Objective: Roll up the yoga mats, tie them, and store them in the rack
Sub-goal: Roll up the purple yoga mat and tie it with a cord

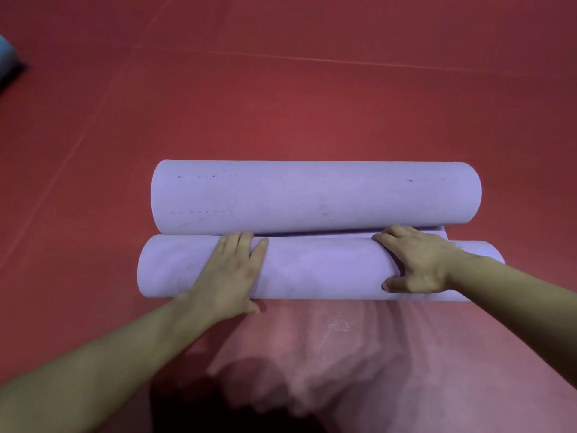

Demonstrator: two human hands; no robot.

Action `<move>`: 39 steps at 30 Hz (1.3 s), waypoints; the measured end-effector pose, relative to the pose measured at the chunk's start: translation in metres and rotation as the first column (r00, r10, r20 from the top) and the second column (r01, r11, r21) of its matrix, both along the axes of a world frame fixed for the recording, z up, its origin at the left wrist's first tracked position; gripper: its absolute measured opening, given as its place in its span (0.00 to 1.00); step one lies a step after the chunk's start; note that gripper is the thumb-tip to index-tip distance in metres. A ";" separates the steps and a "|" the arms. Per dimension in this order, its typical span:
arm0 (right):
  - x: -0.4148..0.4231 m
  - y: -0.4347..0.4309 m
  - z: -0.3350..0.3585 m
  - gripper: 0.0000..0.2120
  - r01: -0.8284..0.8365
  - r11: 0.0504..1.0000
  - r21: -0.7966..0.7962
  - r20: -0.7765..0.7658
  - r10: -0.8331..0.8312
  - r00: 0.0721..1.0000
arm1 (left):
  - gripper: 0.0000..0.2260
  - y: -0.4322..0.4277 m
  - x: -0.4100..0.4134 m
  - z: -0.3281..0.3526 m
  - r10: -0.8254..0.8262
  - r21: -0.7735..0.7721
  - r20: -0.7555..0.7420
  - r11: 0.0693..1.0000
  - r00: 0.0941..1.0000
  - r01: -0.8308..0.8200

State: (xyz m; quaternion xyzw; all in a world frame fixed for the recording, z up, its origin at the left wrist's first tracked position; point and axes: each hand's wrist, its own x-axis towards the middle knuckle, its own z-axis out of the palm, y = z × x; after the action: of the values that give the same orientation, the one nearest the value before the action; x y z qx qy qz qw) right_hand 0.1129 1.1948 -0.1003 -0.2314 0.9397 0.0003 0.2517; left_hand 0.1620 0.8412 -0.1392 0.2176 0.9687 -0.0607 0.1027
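Two lilac rolls lie side by side on the red floor. The far roll (315,196) is thicker and lies untouched. The near roll (321,270) sits against it, and a thin strip of mat shows between them at the right end. My left hand (231,273) rests flat on the near roll's left part, fingers straight and reaching toward the gap between the rolls. My right hand (418,260) presses on its right part, fingers spread over the top and thumb on the near side. No tie or rack is in view.
Red floor (281,89) with faint seam lines stretches all around. A blue and dark object (9,62) shows at the far left edge. Pinkish sheer fabric (359,354) covers my lap just below the near roll.
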 end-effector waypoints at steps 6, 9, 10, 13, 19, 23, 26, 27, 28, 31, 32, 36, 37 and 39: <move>-0.001 -0.001 0.003 0.43 -0.038 0.999 0.021 -0.051 0.039 0.998 | 0.46 -0.001 -0.013 0.005 0.000 0.064 0.006 0.998 1.000 0.000; 0.002 -0.003 0.006 0.40 -0.063 0.998 0.029 -0.070 0.065 0.995 | 0.44 -0.004 -0.012 0.009 -0.010 0.089 0.006 0.996 1.000 0.010; 0.004 -0.004 0.006 0.40 -0.078 0.996 0.044 -0.070 0.081 0.994 | 0.43 -0.006 -0.010 0.011 -0.020 0.102 0.008 0.995 1.000 0.020; 0.010 -0.005 0.001 0.38 -0.109 0.993 0.052 -0.041 0.111 0.993 | 0.39 -0.012 -0.005 0.012 -0.047 0.120 0.029 0.992 0.998 0.043; 0.007 -0.014 -0.002 0.26 0.015 0.998 -0.061 -0.048 -0.018 0.999 | 0.43 -0.013 0.000 0.005 -0.048 0.110 0.027 0.993 0.998 0.045; 0.008 -0.016 -0.009 0.32 0.075 0.990 -0.118 -0.097 -0.087 0.991 | 0.42 -0.015 -0.003 0.006 -0.043 0.140 0.030 0.989 0.999 0.039; 0.014 -0.016 -0.008 0.41 0.099 0.982 -0.161 -0.123 -0.119 0.985 | 0.40 -0.017 -0.003 0.006 -0.031 0.193 -0.008 0.981 1.000 0.032; 0.017 -0.015 -0.009 0.42 0.091 0.982 -0.165 -0.120 -0.112 0.986 | 0.38 -0.017 -0.004 0.006 -0.028 0.220 -0.016 0.975 0.999 0.030; 0.020 -0.014 -0.012 0.43 0.082 0.983 -0.163 -0.115 -0.102 0.988 | 0.36 -0.017 -0.006 0.006 -0.026 0.241 -0.002 0.970 1.000 0.026; 0.019 -0.011 -0.016 0.49 0.132 0.983 -0.124 -0.082 -0.143 0.986 | 0.33 -0.017 -0.016 0.009 -0.019 0.240 0.098 0.971 0.995 -0.005; 0.016 -0.011 -0.016 0.51 0.151 0.984 -0.097 -0.066 -0.158 0.985 | 0.35 -0.017 -0.020 0.008 -0.013 0.236 0.123 0.972 0.992 -0.017; 0.010 -0.017 -0.012 0.52 0.169 0.984 -0.051 -0.086 -0.173 0.981 | 0.44 -0.020 -0.029 0.010 0.043 0.226 0.146 0.971 0.988 -0.075; 0.011 -0.018 -0.012 0.51 0.164 0.983 -0.082 -0.116 -0.173 0.978 | 0.45 -0.021 -0.032 0.013 0.058 0.220 0.165 0.971 0.985 -0.094; 0.013 -0.021 -0.014 0.48 0.154 0.979 -0.135 -0.118 -0.170 0.978 | 0.44 -0.022 -0.041 0.019 0.071 0.198 0.207 0.974 0.976 -0.113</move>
State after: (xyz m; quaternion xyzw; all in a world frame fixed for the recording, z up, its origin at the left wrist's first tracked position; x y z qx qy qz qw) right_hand 0.1260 1.1733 -0.1143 -0.1686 0.9680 -0.0644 0.1746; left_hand 0.1214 0.8188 -0.1206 0.1867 0.9637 0.0680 0.1782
